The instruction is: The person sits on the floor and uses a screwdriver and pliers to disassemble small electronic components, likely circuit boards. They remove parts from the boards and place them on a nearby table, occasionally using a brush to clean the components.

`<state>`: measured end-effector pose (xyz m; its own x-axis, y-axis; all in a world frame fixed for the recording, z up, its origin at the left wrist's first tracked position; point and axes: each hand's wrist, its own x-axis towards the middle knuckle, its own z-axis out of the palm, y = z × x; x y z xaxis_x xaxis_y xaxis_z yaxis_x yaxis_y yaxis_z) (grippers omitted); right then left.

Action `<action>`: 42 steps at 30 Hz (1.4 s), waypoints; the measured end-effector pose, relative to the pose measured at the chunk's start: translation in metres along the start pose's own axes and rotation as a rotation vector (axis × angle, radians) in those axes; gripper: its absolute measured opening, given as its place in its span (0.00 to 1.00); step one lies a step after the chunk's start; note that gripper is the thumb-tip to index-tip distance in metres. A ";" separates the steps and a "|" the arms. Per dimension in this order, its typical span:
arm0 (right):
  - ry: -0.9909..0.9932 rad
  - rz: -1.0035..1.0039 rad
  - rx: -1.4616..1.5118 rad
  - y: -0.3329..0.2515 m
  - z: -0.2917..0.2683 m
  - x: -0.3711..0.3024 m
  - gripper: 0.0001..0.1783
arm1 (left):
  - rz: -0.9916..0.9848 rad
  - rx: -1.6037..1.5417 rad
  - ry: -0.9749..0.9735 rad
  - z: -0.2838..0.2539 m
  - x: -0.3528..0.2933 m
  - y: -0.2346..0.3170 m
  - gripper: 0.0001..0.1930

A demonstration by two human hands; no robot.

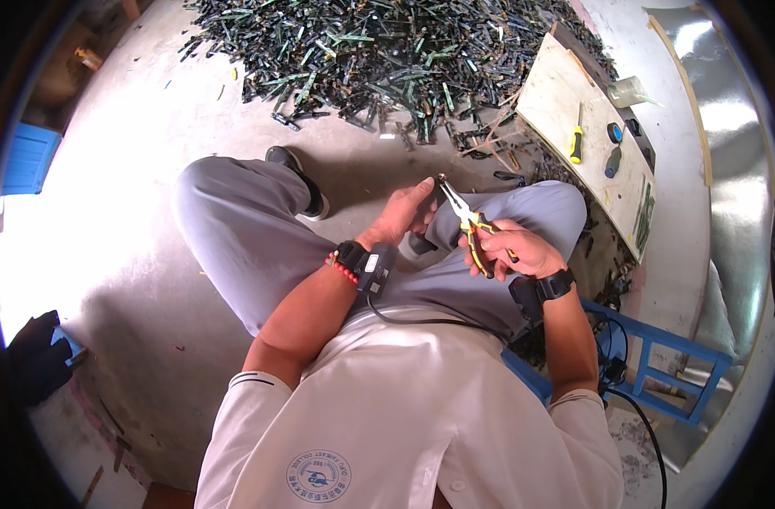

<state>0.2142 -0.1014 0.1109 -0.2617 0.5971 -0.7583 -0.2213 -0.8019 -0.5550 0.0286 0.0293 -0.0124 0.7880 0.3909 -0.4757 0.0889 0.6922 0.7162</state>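
Note:
My right hand grips the yellow and black handles of a pair of pliers above my right knee. The metal jaws point up and to the left. My left hand is at the jaw tips, fingers pinched on a small dark piece that I cannot make out clearly. Both wrists wear black bands, and a red bead bracelet sits on the left one. I am seated, grey trousers below the hands.
A large heap of dark green circuit strips covers the concrete floor ahead. A wooden board at the right carries a yellow-handled screwdriver and other small tools. A blue metal frame stands at my right, a blue crate far left.

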 end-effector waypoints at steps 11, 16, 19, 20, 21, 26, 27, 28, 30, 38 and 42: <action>0.131 0.008 -0.063 -0.004 0.015 -0.002 0.19 | 0.035 0.031 0.116 0.001 0.004 -0.006 0.24; 0.140 0.007 -0.093 -0.004 0.017 0.000 0.18 | 0.064 0.070 0.072 0.000 0.003 -0.004 0.23; 0.154 0.007 -0.119 -0.007 0.019 -0.001 0.18 | 0.060 0.075 0.074 0.001 0.001 -0.003 0.23; 0.156 0.007 -0.127 -0.007 0.019 -0.001 0.19 | 0.062 0.076 0.070 0.000 0.002 -0.004 0.23; 0.157 0.007 -0.135 -0.007 0.018 -0.002 0.19 | 0.064 0.077 0.066 0.000 0.003 -0.004 0.23; 0.188 0.023 -0.148 -0.008 0.017 -0.007 0.18 | 0.086 0.084 0.089 -0.001 0.002 -0.005 0.23; 0.185 0.024 -0.151 -0.009 0.017 -0.008 0.18 | 0.089 0.089 0.081 -0.002 0.002 -0.005 0.23; 0.180 0.026 -0.155 -0.011 0.016 -0.008 0.18 | 0.084 0.086 0.077 -0.002 0.002 -0.005 0.22; 0.174 0.034 -0.167 -0.012 0.016 -0.009 0.18 | 0.075 0.080 0.068 -0.003 0.004 -0.006 0.22; 0.144 0.054 -0.242 -0.016 0.014 -0.007 0.18 | 0.078 0.101 0.071 -0.002 0.002 -0.004 0.23; 0.157 0.061 -0.248 -0.017 0.014 -0.006 0.17 | 0.071 0.120 0.085 -0.003 0.000 -0.003 0.23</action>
<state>0.2066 -0.0907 0.1299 -0.1150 0.5521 -0.8258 0.0321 -0.8288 -0.5586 0.0269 0.0286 -0.0163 0.7408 0.4897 -0.4597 0.1111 0.5857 0.8029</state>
